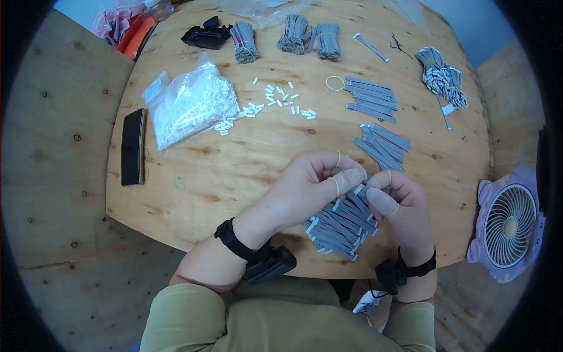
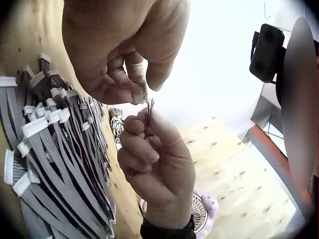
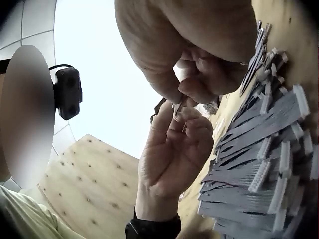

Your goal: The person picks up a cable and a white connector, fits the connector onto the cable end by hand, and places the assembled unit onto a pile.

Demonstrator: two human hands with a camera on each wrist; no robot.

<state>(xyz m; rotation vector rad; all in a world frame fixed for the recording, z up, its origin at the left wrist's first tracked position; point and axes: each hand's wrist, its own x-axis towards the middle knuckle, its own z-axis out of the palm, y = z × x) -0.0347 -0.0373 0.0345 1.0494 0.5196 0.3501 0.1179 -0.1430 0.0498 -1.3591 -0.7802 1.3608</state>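
Over the table's near edge, both hands meet above a heap of grey ribbon cables (image 1: 343,226) with white end plugs. My left hand (image 1: 346,179) pinches the tip of one grey ribbon cable (image 1: 359,189) between thumb and forefinger, and my right hand (image 1: 376,189) pinches the same cable just beside it. Several fingertips wear finger cots. In the left wrist view the left hand (image 2: 130,85) is on top, the right hand (image 2: 144,130) below, with the thin cable end (image 2: 150,105) between them. The right wrist view shows the right hand (image 3: 192,84), the left hand (image 3: 182,119) and the heap (image 3: 264,164).
A clear bag of white connectors (image 1: 190,102) lies at the back left, with loose connectors (image 1: 275,100) beside it. Also on the round wooden table (image 1: 205,176): a black phone (image 1: 134,146), tied cable bundles (image 1: 293,35), loose cables (image 1: 381,144). A purple fan (image 1: 507,226) stands to the right.
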